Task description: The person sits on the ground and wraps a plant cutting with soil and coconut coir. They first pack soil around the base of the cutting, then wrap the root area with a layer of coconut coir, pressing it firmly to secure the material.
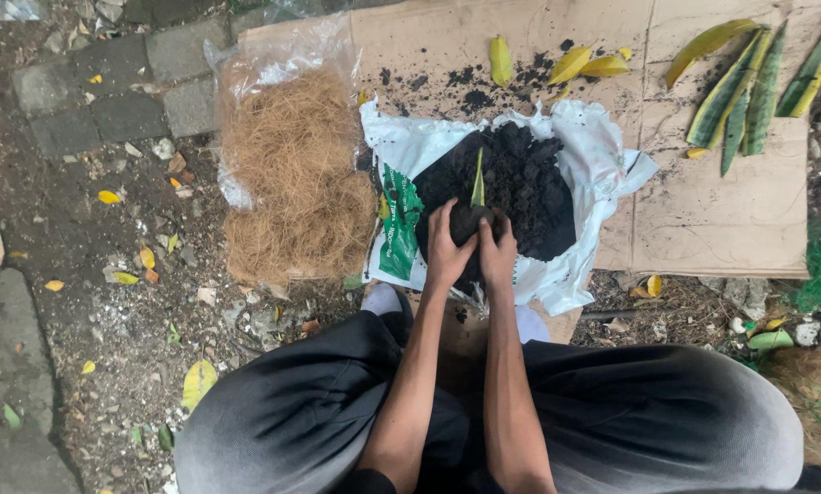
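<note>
Both my hands are cupped together around a dark ball of soil (471,220) with a narrow green leaf cutting (478,179) standing up out of it. My left hand (446,247) presses the left side of the ball, my right hand (499,249) the right side. They are held over an open white plastic sack (602,155) filled with loose black soil (529,178). My forearms reach forward between my knees, which are in dark grey trousers.
A clear bag of brown coconut fibre (291,174) lies left of the sack. Flattened cardboard (703,210) lies under and behind it, with long green-and-yellow striped leaves (749,87) at the far right. Paving stones (108,82) and scattered yellow leaves are at the left.
</note>
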